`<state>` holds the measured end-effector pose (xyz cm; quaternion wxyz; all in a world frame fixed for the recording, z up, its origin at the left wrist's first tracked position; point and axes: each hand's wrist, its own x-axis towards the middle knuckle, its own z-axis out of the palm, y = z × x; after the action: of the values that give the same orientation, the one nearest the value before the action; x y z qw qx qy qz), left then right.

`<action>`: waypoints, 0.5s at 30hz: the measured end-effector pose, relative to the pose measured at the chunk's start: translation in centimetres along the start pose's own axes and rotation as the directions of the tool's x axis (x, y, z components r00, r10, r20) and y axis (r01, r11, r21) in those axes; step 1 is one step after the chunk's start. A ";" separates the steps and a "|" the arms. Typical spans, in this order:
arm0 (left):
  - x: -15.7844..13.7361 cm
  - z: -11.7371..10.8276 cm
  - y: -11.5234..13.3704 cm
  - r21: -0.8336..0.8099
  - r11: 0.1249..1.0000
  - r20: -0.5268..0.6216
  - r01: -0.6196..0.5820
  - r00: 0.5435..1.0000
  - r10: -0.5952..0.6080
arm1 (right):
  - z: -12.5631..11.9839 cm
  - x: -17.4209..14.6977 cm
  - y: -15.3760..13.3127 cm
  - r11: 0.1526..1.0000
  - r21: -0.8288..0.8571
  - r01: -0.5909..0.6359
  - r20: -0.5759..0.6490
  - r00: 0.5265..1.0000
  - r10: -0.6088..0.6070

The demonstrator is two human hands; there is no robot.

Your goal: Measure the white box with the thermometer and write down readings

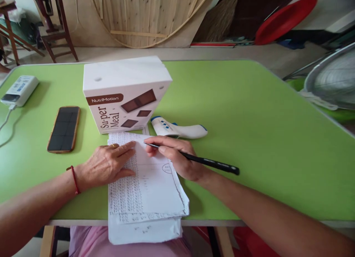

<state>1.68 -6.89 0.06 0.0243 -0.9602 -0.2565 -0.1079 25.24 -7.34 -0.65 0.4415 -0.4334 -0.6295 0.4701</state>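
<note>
A stack of papers lies at the near edge of the green desk. The left hand lies flat and open on it. The right hand pinches a black pen. At 12 o'clock stands a white box, with a thermometer beside it. At 10 o'clock lie a phone and a power bank.

Your pen is slim and black, lying nearly flat, its tip pointing to 10 o'clock over the paper and its cap end out at 4 o'clock. The papers are a white stack, lined with small handwriting, overhanging the table's near edge at 6 o'clock.
</note>
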 end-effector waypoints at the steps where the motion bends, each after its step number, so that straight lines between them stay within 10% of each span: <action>1: 0.1 0.0 0.1 0.017 1.000 0.031 0.007 0.999 -0.008 | 0.1 0.1 0.2 1.000 -0.003 -0.020 -0.021 1.000 0.020; 15: 0.2 -0.2 0.5 0.043 0.998 0.126 0.050 0.991 -0.055 | 0.5 -0.1 0.9 0.975 -0.212 0.062 -0.157 0.983 -0.096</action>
<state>2.09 -7.25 0.33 0.0240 -0.9574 -0.2846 -0.0420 24.86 -7.43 -1.64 0.4635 -0.4891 -0.6526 0.3465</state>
